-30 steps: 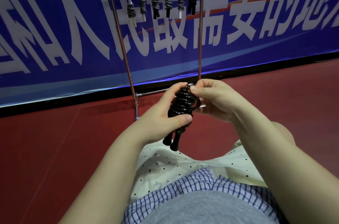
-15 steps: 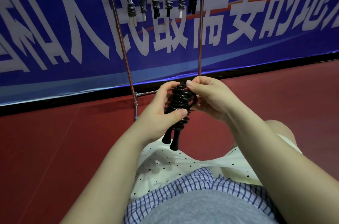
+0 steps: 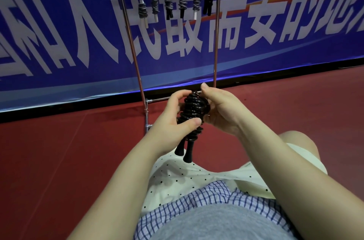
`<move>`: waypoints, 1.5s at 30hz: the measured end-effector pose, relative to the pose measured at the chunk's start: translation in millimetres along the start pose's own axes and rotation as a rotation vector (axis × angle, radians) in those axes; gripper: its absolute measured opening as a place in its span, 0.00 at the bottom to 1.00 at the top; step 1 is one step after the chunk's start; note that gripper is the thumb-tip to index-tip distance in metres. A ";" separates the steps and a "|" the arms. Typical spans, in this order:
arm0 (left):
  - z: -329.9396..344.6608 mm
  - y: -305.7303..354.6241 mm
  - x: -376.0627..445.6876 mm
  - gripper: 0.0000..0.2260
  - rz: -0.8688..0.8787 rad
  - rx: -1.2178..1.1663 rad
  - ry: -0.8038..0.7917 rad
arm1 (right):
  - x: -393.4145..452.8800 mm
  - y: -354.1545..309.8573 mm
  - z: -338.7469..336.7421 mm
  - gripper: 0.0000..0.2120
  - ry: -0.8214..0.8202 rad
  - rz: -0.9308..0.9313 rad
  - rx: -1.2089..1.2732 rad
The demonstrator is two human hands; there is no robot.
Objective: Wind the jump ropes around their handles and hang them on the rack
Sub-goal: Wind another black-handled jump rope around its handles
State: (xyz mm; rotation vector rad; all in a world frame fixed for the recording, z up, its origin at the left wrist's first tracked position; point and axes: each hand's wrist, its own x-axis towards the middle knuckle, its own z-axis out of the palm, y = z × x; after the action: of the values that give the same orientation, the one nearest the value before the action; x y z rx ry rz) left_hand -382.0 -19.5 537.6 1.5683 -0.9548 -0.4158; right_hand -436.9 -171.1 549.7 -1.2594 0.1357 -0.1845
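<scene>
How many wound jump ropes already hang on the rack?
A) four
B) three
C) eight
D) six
D: six wound bundles hang in a row from the rack, while a seventh, the black jump rope, is in both hands.

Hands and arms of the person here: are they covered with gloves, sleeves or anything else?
No. The left hand and right hand are bare, with no gloves, rings or watch to be seen, and both forearms are uncovered right to the picture's lower edge. The nails look short and plain. Lower down, the clothing shows a grey top over blue checked fabric.
</scene>
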 end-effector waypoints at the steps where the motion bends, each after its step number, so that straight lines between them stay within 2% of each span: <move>1: 0.5 -0.7 -0.1 0.22 -0.014 -0.026 0.023 | -1.8 -0.5 -1.3 0.09 -0.010 -0.010 -0.012; 3: -1.0 0.3 0.5 0.20 -0.030 -0.054 0.065 | -4.3 0.1 -6.2 0.05 -0.016 -0.038 -0.007; 8: -1.7 4.6 1.7 0.19 -0.021 -0.060 0.065 | -3.3 3.0 -4.1 0.03 0.022 -0.190 0.011; 12: -3.5 4.8 2.5 0.19 -0.004 -0.073 0.066 | -1.9 2.0 0.3 0.08 0.129 -0.275 -0.057; 15: -4.2 6.8 2.2 0.20 0.014 -0.066 0.022 | -2.6 0.8 -0.2 0.10 0.115 -0.251 -0.034; 23: -4.1 16.1 2.7 0.22 0.029 0.047 -0.075 | -3.8 3.8 -4.4 0.06 0.078 -0.192 0.067; 26: 1.5 15.0 2.7 0.24 0.020 -0.044 -0.138 | -0.8 5.3 -5.2 0.12 0.046 -0.183 0.127; 28: 10.3 9.9 0.3 0.25 0.014 -0.071 -0.186 | 4.2 2.3 -7.2 0.16 0.058 -0.158 0.072; 33: 11.8 -10.7 10.4 0.24 0.006 -0.018 -0.047 | 22.5 -3.7 -24.7 0.25 -0.015 -0.008 -0.096; 39: -5.4 -11.7 40.5 0.26 -0.033 0.059 0.007 | 46.9 -8.1 -45.0 0.15 -0.123 -0.002 -0.205; 42: -12.1 -7.6 66.1 0.29 -0.089 0.151 0.028 | 70.2 -24.1 -47.6 0.14 -0.112 -0.031 -0.293; 45: -22.0 -2.4 94.3 0.31 -0.132 0.162 0.041 | 94.4 -42.8 -48.8 0.06 -0.073 -0.050 -0.321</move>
State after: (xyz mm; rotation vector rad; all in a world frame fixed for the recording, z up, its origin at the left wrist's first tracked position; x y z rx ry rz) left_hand -308.6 -77.2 563.6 1.7876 -0.8742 -0.4050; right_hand -357.2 -249.2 575.7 -1.5886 0.0721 -0.1634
